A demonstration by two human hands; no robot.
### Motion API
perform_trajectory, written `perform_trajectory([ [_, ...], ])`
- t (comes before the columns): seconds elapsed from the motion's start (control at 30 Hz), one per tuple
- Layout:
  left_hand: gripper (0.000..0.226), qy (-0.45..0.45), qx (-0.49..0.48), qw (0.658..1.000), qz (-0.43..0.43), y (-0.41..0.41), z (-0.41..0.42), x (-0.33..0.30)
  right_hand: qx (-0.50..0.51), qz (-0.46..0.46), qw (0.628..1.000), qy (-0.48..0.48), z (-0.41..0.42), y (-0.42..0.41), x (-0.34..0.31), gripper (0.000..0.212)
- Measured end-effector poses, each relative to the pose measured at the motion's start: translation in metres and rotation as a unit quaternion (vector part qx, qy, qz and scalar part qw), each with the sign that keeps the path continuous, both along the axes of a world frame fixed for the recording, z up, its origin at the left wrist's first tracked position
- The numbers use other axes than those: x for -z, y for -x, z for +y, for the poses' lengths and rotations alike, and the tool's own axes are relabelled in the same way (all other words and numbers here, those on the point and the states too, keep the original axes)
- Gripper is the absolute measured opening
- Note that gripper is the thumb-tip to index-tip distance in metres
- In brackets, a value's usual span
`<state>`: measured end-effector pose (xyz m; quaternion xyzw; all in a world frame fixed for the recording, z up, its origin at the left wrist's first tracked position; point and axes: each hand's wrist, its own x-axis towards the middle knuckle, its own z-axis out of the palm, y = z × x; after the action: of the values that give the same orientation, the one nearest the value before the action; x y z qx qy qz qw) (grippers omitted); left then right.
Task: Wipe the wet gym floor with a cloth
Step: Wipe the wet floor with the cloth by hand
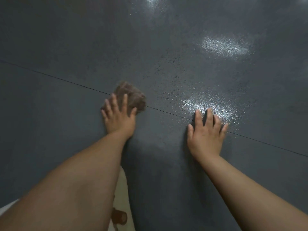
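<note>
A crumpled brown cloth [131, 95] lies on the dark grey gym floor [66, 47], across a thin seam line. My left hand [118, 116] presses down on the cloth's near part with straight, spread fingers. To the right, my right hand [205, 132] rests flat on the bare floor with fingers spread, fingertips at a shiny wet patch [206, 105]. The cloth's near edge is hidden under my left hand.
More wet, glossy patches show farther out at the right [225, 46] and at the top [155, 4]. A seam [50, 75] runs diagonally across the floor tiles. Light-coloured clothing with a brown cord [119, 217] shows at the bottom, between my arms.
</note>
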<state>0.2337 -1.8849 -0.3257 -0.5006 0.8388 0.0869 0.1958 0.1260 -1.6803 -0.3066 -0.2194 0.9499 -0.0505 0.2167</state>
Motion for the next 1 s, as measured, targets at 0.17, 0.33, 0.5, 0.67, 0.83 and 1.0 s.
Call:
perform_trajectory([
  [0.17, 0.062, -0.020, -0.247, 0.969, 0.010, -0.027, -0.027, -0.003, -0.026, -0.003, 1.000, -0.007, 0.008, -0.002, -0.002, 0.058],
  [0.33, 0.059, -0.026, -0.383, 0.923, 0.036, -0.017, -0.007, -0.009, -0.045, -0.023, 0.999, 0.007, 0.018, 0.006, -0.006, 0.052],
  [0.5, 0.064, -0.017, -0.242, 0.969, 0.036, 0.006, 0.062, -0.005, 0.005, 0.003, 0.998, 0.068, 0.037, 0.013, -0.002, 0.041],
  [0.67, 0.069, -0.090, 0.086, 0.992, 0.022, 0.038, 0.169, -0.013, 0.066, 0.039, 0.993, 0.091, 0.059, 0.005, 0.004, 0.052],
  [0.83, 0.067, -0.126, 0.299, 0.946, -0.006, 0.036, 0.204, -0.014, 0.064, 0.023, 0.995, 0.072, 0.070, -0.003, 0.003, 0.049],
  [1.0, 0.065, -0.070, 0.295, 0.952, -0.038, 0.021, 0.140, -0.015, 0.021, -0.015, 1.000, -0.004, 0.060, -0.012, -0.003, 0.053],
])
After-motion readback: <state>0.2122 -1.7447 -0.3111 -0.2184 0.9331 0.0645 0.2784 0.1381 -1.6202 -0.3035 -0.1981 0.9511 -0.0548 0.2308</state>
